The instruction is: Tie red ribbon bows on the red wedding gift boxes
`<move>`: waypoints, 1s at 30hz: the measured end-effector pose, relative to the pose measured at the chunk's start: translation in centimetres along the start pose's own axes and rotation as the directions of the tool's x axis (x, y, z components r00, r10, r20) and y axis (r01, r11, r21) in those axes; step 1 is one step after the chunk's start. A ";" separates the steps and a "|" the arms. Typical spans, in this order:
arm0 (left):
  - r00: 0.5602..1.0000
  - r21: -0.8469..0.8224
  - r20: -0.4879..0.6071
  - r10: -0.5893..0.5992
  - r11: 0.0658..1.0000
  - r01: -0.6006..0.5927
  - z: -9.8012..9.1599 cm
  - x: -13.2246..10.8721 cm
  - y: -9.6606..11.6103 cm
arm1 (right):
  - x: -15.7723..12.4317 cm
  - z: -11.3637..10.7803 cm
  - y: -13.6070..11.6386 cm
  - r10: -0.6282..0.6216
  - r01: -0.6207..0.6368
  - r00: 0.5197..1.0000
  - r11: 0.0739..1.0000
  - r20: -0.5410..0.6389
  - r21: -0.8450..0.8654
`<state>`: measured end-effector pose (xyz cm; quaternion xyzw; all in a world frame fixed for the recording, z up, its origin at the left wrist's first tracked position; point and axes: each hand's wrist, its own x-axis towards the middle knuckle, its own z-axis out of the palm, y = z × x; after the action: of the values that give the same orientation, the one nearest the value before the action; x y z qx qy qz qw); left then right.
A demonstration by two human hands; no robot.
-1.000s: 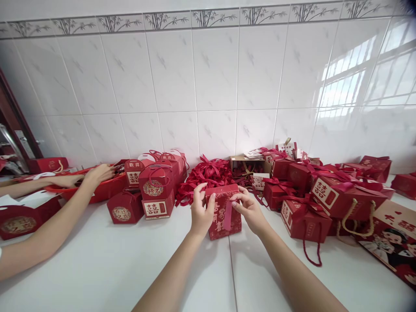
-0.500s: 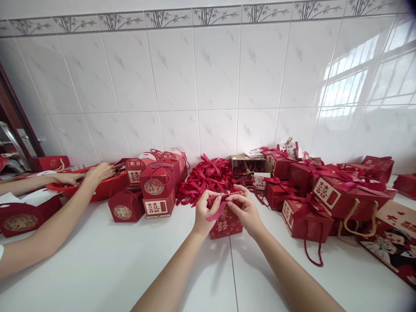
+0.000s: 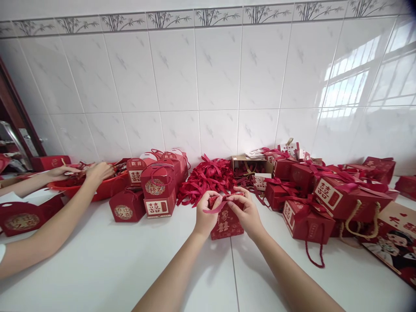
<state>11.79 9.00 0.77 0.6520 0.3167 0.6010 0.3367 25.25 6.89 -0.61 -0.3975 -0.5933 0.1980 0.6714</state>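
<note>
A small red gift box (image 3: 228,225) with gold characters stands upright on the white table in front of me. Across its top runs a dark red ribbon (image 3: 212,210), its loose end sticking out to the left. My left hand (image 3: 207,213) is closed at the box's upper left, thumb and fingers pinching the ribbon. From the right, my right hand (image 3: 246,211) pinches the ribbon near the middle of the top, with its other fingers behind the box. The fingertips of both hands nearly meet, and part of the ribbon is hidden under them.
A heap of red ribbons (image 3: 208,175) lies behind the box. Stacked red boxes (image 3: 158,184) stand left of it; several ribboned boxes (image 3: 307,219) crowd the right. At far left, another person's hands (image 3: 97,172) reach into a red basin (image 3: 107,190).
The ribbon's loose end has shifted and now points more level to the left. My hands stay at the box top. The other person's left hand has lifted slightly over the basin.
</note>
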 end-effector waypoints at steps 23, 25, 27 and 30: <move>0.995 -0.018 0.035 0.091 0.996 -0.091 -0.1 -0.4 -0.3 | -0.2 -0.2 -0.5 -0.021 0.017 0.995 0.999 -0.101 -0.039; 0.994 -0.056 0.057 0.094 0.994 -0.091 -0.2 -0.5 0.1 | -0.2 -0.3 -0.6 -0.008 0.004 0.996 0.999 -0.088 -0.044; 0.988 -0.112 0.103 0.113 0.989 -0.101 -0.3 -0.5 0.5 | -0.3 -0.3 -0.8 0.003 -0.008 0.994 0.999 -0.108 -0.049; 0.976 -0.162 0.141 0.167 0.976 -0.143 -0.4 -0.3 1.2 | -0.4 -0.4 -1.0 -0.018 0.008 0.988 0.998 -0.151 -0.063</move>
<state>11.35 8.10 1.63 0.6919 0.1914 0.5956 0.3604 25.35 5.85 -0.07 -0.4282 -0.5491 0.1442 0.7030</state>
